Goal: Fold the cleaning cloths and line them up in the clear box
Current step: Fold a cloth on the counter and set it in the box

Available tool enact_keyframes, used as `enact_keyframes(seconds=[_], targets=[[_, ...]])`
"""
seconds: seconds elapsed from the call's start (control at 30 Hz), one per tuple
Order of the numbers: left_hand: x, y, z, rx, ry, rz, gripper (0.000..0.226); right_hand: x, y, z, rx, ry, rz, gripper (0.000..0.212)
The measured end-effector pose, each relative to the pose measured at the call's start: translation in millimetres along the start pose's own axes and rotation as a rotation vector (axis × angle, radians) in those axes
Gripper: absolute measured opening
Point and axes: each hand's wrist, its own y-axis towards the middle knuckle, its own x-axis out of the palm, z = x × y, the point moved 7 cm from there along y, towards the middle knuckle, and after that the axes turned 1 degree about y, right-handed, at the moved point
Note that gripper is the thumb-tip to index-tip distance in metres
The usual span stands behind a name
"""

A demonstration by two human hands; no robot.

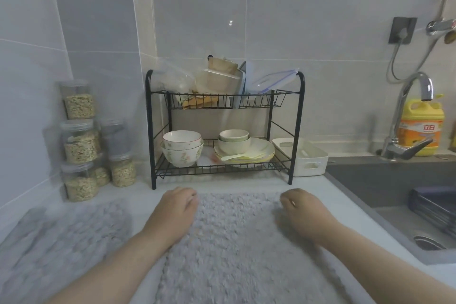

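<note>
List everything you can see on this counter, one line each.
middle cloth: one, grey, spread front centre
left cloth: one, grey, beside it
jars: several, clear with grain, stacked far left
rack: one, black wire, behind cloths, holding bowls and plates
basket: one, white, right of rack
detergent bottle: one, yellow, behind sink
sink: one, dark grey, right
hands: two, left hand and right hand gripping middle cloth's far corners

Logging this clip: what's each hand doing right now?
Left hand: fingers curled, grips the cloth at its far left corner.
Right hand: fingers curled, grips the cloth's far right corner.
</note>
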Motion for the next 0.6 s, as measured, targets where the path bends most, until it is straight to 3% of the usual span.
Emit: enact_keyframes(seconds=[0.17,0.3,0.4,0.6], targets=[[27.0,38.3,-36.4,-0.131,-0.009,-0.090,0.028,16.2,48.8,28.3,0.059,-0.250,-0.106,0.032],[38.8,54.4,-40.8,-0.109,0.178,-0.209,0.019,19.2,68.1,27.5,0.052,-0.290,-0.174,0.022],[35.8,63.9,-35.6,-0.163,0.205,-0.286,0.013,8.8,71.7,23.5,0.071,-0.265,-0.132,0.026],[-12.9,53.8,0.4,-0.076,0.108,-0.074,0.026,-35.4,41.2,8.3,0.059,-0.058,0.079,0.018]])
